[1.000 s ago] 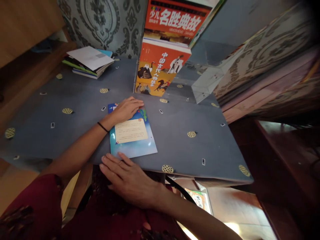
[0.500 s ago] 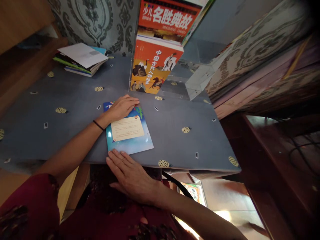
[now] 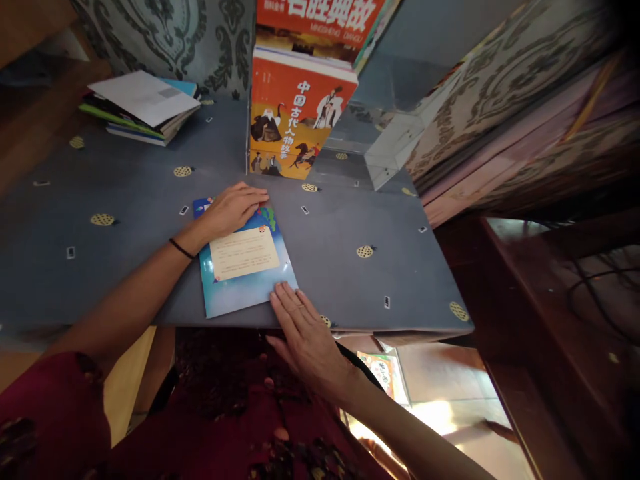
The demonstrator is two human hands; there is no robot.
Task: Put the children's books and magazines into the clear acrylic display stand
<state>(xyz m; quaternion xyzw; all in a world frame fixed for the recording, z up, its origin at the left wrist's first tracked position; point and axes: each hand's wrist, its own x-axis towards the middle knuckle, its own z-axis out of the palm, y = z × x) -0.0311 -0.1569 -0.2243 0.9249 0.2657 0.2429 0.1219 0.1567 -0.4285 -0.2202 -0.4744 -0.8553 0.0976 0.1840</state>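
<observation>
A blue book (image 3: 245,293) with a cream text panel lies flat near the table's front edge, slightly turned. Across its upper part rests my left hand (image 3: 233,210), fingers stretched toward the right and covering some of the cover; a dark band circles that wrist. My right hand (image 3: 305,327) lies with its fingers extended, fingertips on the book's lower right corner and a ring on one finger. Neither hand is wrapped around anything.
Orange-covered books (image 3: 295,120) stand upright in a clear acrylic holder (image 3: 395,150) at the back. A loose stack of books (image 3: 145,107) sits at the back left. The patterned grey tablecloth (image 3: 335,287) hangs over the front edge. Another book (image 3: 380,373) is visible below, right.
My right hand has slid rightward from the book's lower left edge to its lower right corner. The left hand stays on the book's upper part. The camera view has shifted slightly.
</observation>
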